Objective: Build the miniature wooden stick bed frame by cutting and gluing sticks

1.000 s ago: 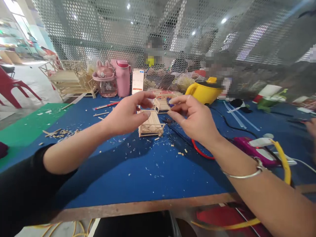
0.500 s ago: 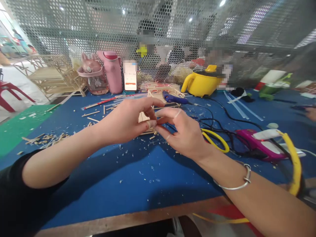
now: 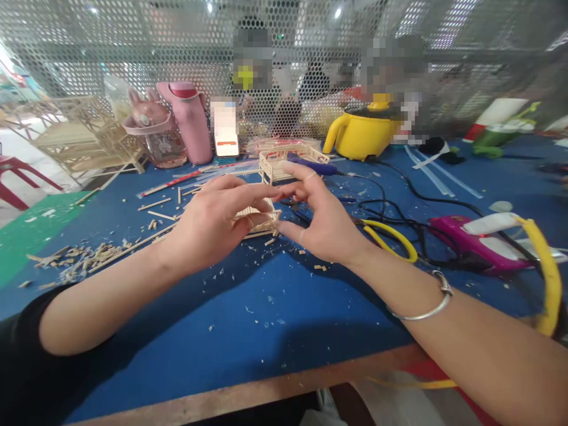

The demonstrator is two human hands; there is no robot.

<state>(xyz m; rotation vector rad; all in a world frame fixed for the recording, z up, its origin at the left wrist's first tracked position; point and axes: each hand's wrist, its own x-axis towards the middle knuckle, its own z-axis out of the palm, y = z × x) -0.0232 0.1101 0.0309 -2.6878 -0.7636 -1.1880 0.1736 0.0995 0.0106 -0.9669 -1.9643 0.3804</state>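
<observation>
We hold a little stick frame (image 3: 260, 218) just above the blue surface (image 3: 248, 307). Our left hand (image 3: 213, 222) has its fingers wrapped around it. Our right hand (image 3: 322, 222) pinches near its edge with thumb and first finger. Behind, a clear cup with a bunny lid (image 3: 155, 133) stands beside a pink bottle (image 3: 189, 121). We cannot tell what is inside them. A yellow kettle (image 3: 361, 133) has its lid on.
</observation>
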